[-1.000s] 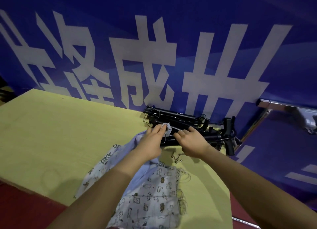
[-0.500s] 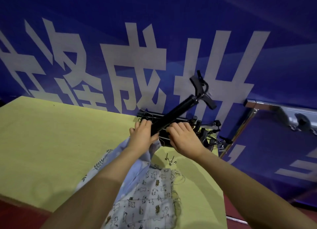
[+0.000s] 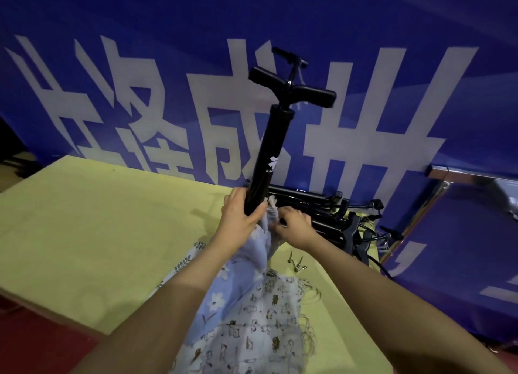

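Two hands, one pump
Left hand clasps the pump upright; right hand pinches the cloth: wrap it round, wipe upward.

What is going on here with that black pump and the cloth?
A person is standing a black pump upright at the far edge of the yellow table. The left hand grips the lower barrel, while the right hand pinches a bunched cloth against the pump's base, apparently to wipe it. More black pumps lie piled just behind, against the blue banner, and a few small metal pins lie loose on the table.
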A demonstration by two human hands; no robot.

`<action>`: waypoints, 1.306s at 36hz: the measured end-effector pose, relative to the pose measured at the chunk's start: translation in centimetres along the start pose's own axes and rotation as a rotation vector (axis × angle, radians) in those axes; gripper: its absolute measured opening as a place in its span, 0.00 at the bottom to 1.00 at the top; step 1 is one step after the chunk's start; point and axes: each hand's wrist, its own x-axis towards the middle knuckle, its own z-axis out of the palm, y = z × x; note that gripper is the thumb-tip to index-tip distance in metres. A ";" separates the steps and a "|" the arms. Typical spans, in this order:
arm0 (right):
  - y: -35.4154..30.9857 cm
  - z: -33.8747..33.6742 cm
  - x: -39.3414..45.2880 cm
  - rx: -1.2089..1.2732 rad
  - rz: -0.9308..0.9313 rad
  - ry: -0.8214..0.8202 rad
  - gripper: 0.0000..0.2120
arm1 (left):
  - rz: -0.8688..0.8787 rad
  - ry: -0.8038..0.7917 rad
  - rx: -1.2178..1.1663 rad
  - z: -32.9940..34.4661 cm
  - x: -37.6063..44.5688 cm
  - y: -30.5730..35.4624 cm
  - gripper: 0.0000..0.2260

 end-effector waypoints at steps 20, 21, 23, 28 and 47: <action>-5.6 -4.4 -0.9 0.889 -0.188 0.099 0.08 | -0.189 -0.118 0.310 2.2 -0.7 -2.4 0.20; -5.5 -4.2 -0.8 0.890 -0.186 0.130 0.07 | -0.191 -0.147 0.339 2.1 -0.6 -2.4 0.21; -5.0 -3.7 -0.6 0.858 -0.162 0.180 0.08 | -0.188 -0.210 0.397 1.7 -0.4 -2.4 0.23; -3.5 -2.4 0.0 0.578 -0.082 0.280 0.20 | -0.270 -0.425 0.420 0.9 -0.8 -3.7 0.35; -2.8 1.3 -0.7 0.127 -0.103 0.195 0.25 | 0.116 0.144 0.068 -2.0 -0.3 -0.2 0.39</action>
